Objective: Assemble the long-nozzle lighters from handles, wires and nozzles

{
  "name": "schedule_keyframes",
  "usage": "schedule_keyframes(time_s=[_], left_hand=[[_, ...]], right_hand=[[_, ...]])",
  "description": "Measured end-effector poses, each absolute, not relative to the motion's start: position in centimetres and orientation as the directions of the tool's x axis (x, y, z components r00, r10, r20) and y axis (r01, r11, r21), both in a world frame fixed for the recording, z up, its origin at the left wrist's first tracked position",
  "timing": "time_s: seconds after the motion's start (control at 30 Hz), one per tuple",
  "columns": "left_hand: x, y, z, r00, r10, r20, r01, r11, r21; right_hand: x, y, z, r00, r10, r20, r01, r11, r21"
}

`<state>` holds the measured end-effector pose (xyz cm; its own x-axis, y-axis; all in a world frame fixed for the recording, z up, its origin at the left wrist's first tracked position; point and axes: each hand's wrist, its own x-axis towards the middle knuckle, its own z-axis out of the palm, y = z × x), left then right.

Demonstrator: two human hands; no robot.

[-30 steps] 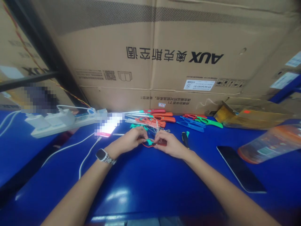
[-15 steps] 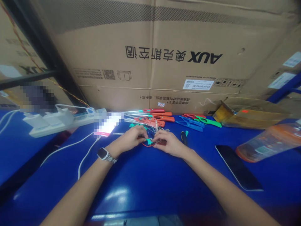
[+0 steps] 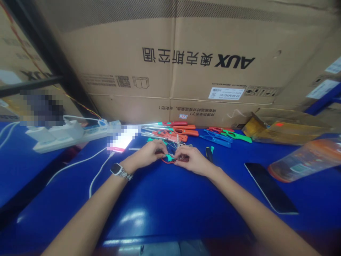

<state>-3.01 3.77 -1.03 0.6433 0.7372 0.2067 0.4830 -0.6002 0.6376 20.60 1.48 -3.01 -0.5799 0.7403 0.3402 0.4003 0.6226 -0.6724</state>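
Observation:
Both of my hands meet over a small red part with a teal piece (image 3: 168, 158) resting on the blue table (image 3: 165, 202). My left hand (image 3: 149, 153), with a watch on its wrist, has its fingers closed on the part's left side. From the right, my right hand (image 3: 191, 160) pinches the same part, and a dark reddish bit shows under its fingertips. Just behind my hands lies a pile of orange and teal long-nosed tools (image 3: 173, 133).
Blue and green tools (image 3: 226, 137) lie to the back right, a black pen-like item (image 3: 209, 153) beside my right hand. A dark phone (image 3: 270, 188) and an orange-capped plastic bag (image 3: 306, 160) lie right. A white power strip (image 3: 58, 135) with cables sits left. Cardboard boxes (image 3: 186, 60) wall the back.
My hands have stayed on the small part with only slight finger shifts. The view has tilted a little.

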Motion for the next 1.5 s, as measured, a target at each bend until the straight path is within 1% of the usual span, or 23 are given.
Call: schedule_keyframes(time_s=[0.2, 0.27, 0.53, 0.7, 0.8, 0.9, 0.97, 1.07, 1.17, 1.27, 1.43, 1.5], left_hand=[[-3.1, 3.4, -0.8, 0.633, 0.749, 0.194, 0.504, -0.589, 0.632], [-3.1, 3.2, -0.7, 0.630, 0.753, 0.189, 0.509, -0.585, 0.632], [-3.0, 3.5, -1.2, 0.630, 0.752, 0.196, 0.477, -0.573, 0.667], [-3.0, 3.8, -1.5, 0.640, 0.737, 0.217, 0.453, -0.590, 0.669], [-3.0, 3.9, -1.5, 0.640, 0.740, 0.206, 0.458, -0.583, 0.671], [-2.9, 3.7, -1.7, 0.636, 0.742, 0.211, 0.460, -0.585, 0.668], [-2.7, 3.6, -1.8, 0.638, 0.737, 0.220, 0.462, -0.596, 0.656], [-2.5, 3.3, -1.9, 0.646, 0.730, 0.225, 0.480, -0.617, 0.624], [-2.6, 2.9, -1.7, 0.641, 0.732, 0.231, 0.502, -0.627, 0.596], [-3.0, 2.4, -1.0, 0.617, 0.751, 0.235, 0.553, -0.626, 0.550], [-3.4, 1.8, -0.1, 0.647, 0.740, 0.184, 0.634, -0.656, 0.409], [-3.3, 1.9, -0.1, 0.662, 0.728, 0.178, 0.628, -0.669, 0.397]], right_hand=[[20.6, 1.1, -2.6, -0.614, 0.714, 0.338, 0.441, 0.665, -0.603], [20.7, 1.0, -2.5, -0.626, 0.707, 0.329, 0.441, 0.670, -0.597], [20.8, 1.3, -2.6, -0.637, 0.695, 0.335, 0.372, 0.657, -0.656], [20.6, 1.4, -2.6, -0.563, 0.776, 0.285, 0.429, 0.568, -0.702], [20.6, 1.3, -2.4, -0.563, 0.783, 0.265, 0.440, 0.556, -0.706], [20.4, 1.1, -2.2, -0.572, 0.767, 0.292, 0.450, 0.590, -0.670], [20.0, 1.0, -2.3, -0.546, 0.775, 0.318, 0.493, 0.604, -0.626], [19.1, 0.9, -2.3, -0.496, 0.794, 0.351, 0.606, 0.606, -0.515], [18.2, 0.9, -2.1, -0.496, 0.789, 0.362, 0.673, 0.613, -0.414], [17.8, 1.0, -1.9, -0.500, 0.789, 0.357, 0.688, 0.612, -0.390], [17.7, 0.9, -1.9, -0.508, 0.788, 0.347, 0.686, 0.614, -0.390], [17.6, 0.9, -1.9, -0.515, 0.787, 0.340, 0.691, 0.616, -0.377]])
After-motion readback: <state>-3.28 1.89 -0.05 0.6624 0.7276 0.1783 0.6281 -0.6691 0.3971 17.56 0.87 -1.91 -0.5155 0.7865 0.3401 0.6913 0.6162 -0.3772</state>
